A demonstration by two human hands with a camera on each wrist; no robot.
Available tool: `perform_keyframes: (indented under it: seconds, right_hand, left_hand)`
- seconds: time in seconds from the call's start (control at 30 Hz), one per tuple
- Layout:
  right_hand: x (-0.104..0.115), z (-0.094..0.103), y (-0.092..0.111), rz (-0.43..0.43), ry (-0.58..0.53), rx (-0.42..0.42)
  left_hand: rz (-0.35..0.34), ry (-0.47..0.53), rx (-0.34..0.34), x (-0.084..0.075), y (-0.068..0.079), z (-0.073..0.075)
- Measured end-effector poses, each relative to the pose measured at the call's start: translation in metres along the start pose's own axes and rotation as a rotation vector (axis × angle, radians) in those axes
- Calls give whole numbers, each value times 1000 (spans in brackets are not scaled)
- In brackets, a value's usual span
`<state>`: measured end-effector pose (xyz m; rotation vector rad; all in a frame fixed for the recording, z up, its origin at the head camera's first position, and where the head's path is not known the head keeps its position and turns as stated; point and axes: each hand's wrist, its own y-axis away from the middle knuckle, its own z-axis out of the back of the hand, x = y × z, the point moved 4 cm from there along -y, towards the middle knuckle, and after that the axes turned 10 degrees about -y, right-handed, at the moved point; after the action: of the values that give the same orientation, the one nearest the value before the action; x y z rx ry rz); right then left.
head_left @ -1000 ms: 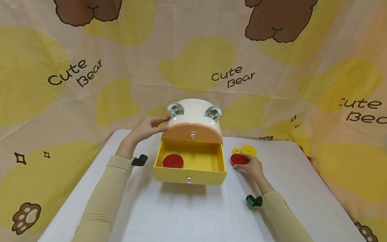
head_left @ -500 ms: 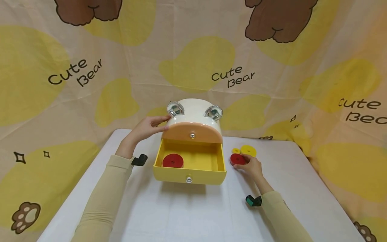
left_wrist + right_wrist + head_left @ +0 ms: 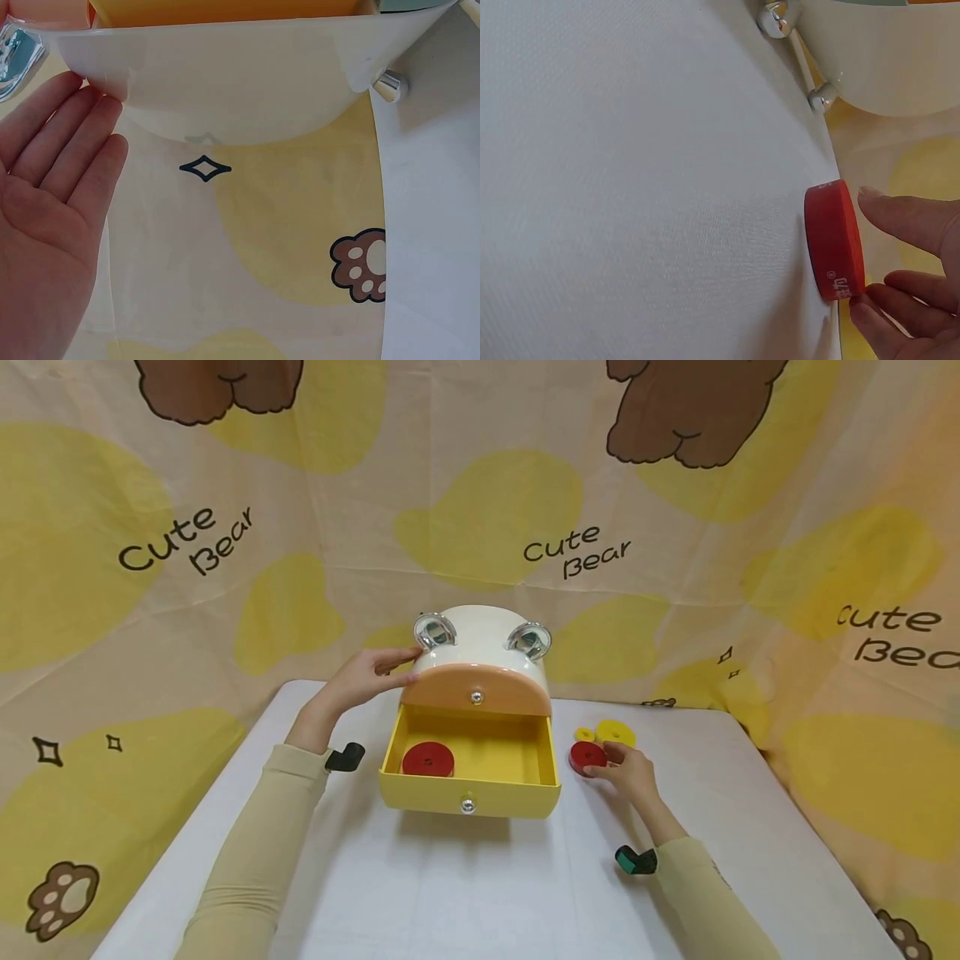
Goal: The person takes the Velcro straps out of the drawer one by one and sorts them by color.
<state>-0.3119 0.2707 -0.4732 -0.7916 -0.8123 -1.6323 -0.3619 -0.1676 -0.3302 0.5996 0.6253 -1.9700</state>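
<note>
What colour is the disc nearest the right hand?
A red disc with white lettering, clearest in the right wrist view.

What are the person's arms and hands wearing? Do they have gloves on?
No gloves: the left hand and right hand are bare. The left sleeve and right sleeve are plain beige, long and snug. By each cuff is a small black gadget, one on the left and one on the right, which has a green patch.

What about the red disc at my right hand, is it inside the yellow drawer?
No, the red disc at the right hand is outside the yellow drawer, to its right.
</note>
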Motion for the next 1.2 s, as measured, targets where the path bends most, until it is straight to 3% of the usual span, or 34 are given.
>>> perform_keyframes:
  seconds: [0.43, 0.77, 1.2]
  right_hand:
    - [17, 20, 23, 145, -2, -31]
    - [45, 29, 48, 175, -31, 16]
    - [83, 35, 78, 284, -48, 65]
  left_hand:
    - [-17, 5, 0, 0, 2, -1]
    - [7, 15, -11, 0, 2, 0]
    - [27, 3, -11, -1, 1, 0]
